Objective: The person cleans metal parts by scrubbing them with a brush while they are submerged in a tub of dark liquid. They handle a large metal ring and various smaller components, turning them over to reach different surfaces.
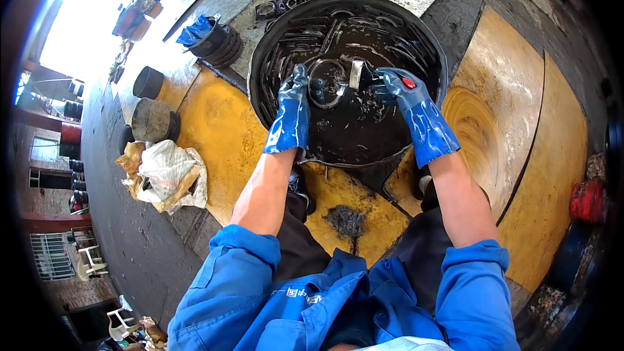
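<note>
The work looked to be at the stage of brushing a metal ring (337, 100) by hand, for the person's left hand (294, 88) held it at its left edge over the dark liquid (354, 135) in a round tub (255, 91), while the right hand (404, 89) brought what seemed to be a brush (356, 74) close to its right edge. Whether the two touched could not be told from above. The next move, as far as could be judged, called for a steady pinch on the ring and light strokes along its curve, since a wet glove could have let it slip among the other rings (338, 31) in the tub. Both forearms reached forward from the lower edge and leaned inward, the right one more sharply. The left hand was nearly upright, closed in a pinch with the thumb near the top; the right was bent toward the left, its fingers curled about the tool's handle, though their exact grip was partly hidden.
</note>
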Demonstrator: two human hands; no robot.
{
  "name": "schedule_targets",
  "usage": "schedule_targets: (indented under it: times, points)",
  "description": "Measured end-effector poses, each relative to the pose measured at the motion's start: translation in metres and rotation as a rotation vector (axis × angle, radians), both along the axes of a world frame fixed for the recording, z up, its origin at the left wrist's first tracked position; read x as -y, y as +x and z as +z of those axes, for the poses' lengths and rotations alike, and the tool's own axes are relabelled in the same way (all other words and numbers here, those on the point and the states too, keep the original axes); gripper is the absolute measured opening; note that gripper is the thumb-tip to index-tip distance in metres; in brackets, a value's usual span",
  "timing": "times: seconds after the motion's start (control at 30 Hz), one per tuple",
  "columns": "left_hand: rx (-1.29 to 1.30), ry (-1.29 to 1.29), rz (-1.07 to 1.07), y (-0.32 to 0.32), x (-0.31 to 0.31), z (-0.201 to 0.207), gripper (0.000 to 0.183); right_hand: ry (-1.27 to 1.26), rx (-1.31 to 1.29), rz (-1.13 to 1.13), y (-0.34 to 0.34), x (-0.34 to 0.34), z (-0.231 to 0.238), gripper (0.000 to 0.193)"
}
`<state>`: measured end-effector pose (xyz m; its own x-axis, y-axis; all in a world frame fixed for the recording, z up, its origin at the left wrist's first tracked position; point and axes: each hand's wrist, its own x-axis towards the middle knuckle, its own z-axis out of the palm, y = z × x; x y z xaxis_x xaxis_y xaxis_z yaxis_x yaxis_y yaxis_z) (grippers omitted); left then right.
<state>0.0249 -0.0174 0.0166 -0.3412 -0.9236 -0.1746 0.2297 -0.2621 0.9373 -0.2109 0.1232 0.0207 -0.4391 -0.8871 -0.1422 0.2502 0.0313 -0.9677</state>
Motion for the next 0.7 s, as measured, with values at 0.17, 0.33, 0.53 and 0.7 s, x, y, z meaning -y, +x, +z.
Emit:
schedule_targets:
  times: [0.17, 0.33, 0.53, 0.7]
  points:
    - [-0.034, 0.045, 0.056, 0.001, -0.002, 0.007, 0.036, 0.031, 0.096, 0.001, 0.014, -0.017, 0.017, 0.034]
    - [-0.110, 0.084, 0.129, 0.000, 0.000, 0.012, 0.035, 0.018, 0.133, -0.028, 0.025, -0.026, 0.016, 0.022]
    - [-0.231, 0.130, 0.225, 0.002, 0.003, 0.011, 0.035, 0.034, 0.038, -0.003, 0.055, -0.037, 0.014, 0.020]
    - [-0.363, 0.197, 0.267, -0.003, 0.009, 0.020, 0.035, -0.009, -0.271, 0.102, 0.067, -0.047, 0.034, 0.019]
